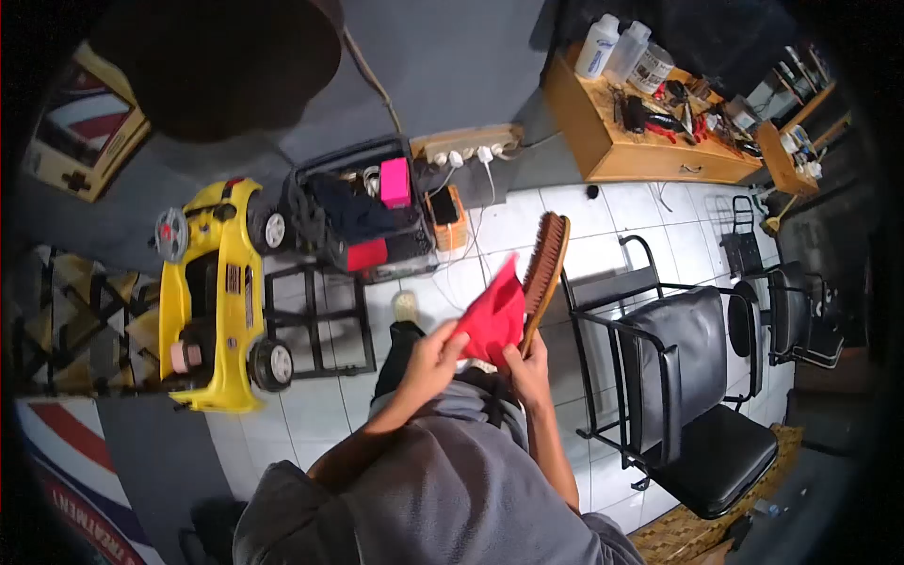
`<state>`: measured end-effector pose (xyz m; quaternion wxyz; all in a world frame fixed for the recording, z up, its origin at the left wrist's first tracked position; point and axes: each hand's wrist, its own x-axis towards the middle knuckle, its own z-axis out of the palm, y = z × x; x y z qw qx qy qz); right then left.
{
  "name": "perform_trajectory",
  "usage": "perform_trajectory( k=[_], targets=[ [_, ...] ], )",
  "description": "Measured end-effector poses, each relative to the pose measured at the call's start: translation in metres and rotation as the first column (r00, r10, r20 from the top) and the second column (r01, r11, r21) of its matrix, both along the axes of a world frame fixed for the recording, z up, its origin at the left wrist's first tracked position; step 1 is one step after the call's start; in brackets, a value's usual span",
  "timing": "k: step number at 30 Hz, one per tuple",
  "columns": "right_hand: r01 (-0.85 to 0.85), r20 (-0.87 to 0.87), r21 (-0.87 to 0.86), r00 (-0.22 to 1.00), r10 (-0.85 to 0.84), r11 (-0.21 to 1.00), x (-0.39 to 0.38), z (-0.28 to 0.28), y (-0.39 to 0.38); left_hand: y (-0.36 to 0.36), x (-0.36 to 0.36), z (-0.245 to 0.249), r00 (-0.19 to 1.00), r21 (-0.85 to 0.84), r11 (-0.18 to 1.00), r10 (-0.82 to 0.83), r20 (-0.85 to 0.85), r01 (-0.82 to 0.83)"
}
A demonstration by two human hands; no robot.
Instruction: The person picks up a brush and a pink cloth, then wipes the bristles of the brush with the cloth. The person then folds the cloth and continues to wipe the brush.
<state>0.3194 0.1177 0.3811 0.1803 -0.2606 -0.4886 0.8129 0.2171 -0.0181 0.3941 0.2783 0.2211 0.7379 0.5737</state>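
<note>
My left hand (433, 358) is closed on a bright red cloth (492, 320), its thumb pressed over the lower left edge. The cloth rises to a pointed corner in front of my body. A long wooden brush (546, 266) with brown bristles stands tilted upright just right of it, bristles facing the cloth. Around the lower end of the brush handle, the fingers of my right hand (529, 365) are wrapped, and they sit close to the cloth's lower right edge.
A black barber chair (678, 377) stands at right. Left are a yellow toy car (221, 292) and a dark crate (315, 221) of items. A wooden drawer cabinet (612, 155) carries bottles and tools. Power cords (488, 179) run from a socket strip to the tiled floor.
</note>
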Motion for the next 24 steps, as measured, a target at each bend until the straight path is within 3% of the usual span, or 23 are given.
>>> perform_trajectory(
  k=[1,3,7,11,12,15,17,19,20,21,23,24],
  targets=[
    [-0.058,0.077,-0.06,0.995,0.062,0.997,0.004,0.011,0.001,0.0,0.007,-0.003,0.993,0.154,0.984,0.077,0.09,-0.09],
    [-0.202,0.202,0.134,0.964,0.173,0.97,0.006,0.002,-0.003,-0.013,0.019,-0.002,0.976,0.185,0.969,0.135,0.17,-0.166],
    [-0.208,0.09,0.224,0.977,0.193,0.952,0.011,-0.005,-0.024,-0.046,0.041,-0.01,0.935,0.218,0.928,0.246,0.255,-0.303],
    [-0.242,0.0,0.147,0.97,0.244,0.959,0.022,0.011,-0.054,-0.075,0.06,0.008,0.966,0.087,0.969,0.238,-0.1,-0.229],
    [-0.269,0.018,0.236,0.962,0.273,0.934,0.028,0.016,-0.063,-0.082,0.065,0.007,0.938,0.074,0.953,0.304,-0.168,-0.295],
    [-0.203,0.069,0.096,0.978,0.197,0.974,0.041,0.021,-0.093,-0.114,0.068,0.015,0.883,0.155,0.903,0.427,-0.195,-0.402],
    [-0.109,-0.026,0.017,0.994,0.11,0.994,0.04,0.024,-0.115,-0.152,0.069,0.019,0.899,0.019,0.903,0.429,-0.087,-0.429],
    [-0.142,0.076,0.249,0.989,0.127,0.958,0.047,0.039,-0.134,-0.187,0.071,-0.003,0.679,0.06,0.882,0.402,-0.615,-0.468],
    [-0.14,0.077,0.303,0.99,0.122,0.943,0.05,0.034,-0.143,-0.201,0.077,0.002,0.699,0.018,0.868,0.411,-0.584,-0.496],
    [-0.159,0.087,0.39,0.987,0.135,0.907,0.056,0.032,-0.153,-0.212,0.083,0.003,0.768,0.119,0.868,0.484,-0.42,-0.482],
    [-0.194,0.107,0.555,0.981,0.162,0.809,0.066,0.031,-0.171,-0.226,0.094,0.002,0.841,0.113,0.85,0.527,-0.125,-0.515],
    [-0.268,0.249,0.665,0.96,0.131,0.697,0.073,0.039,-0.179,-0.229,0.1,0.001,0.838,0.133,0.85,0.525,-0.148,-0.51]
  ],
)
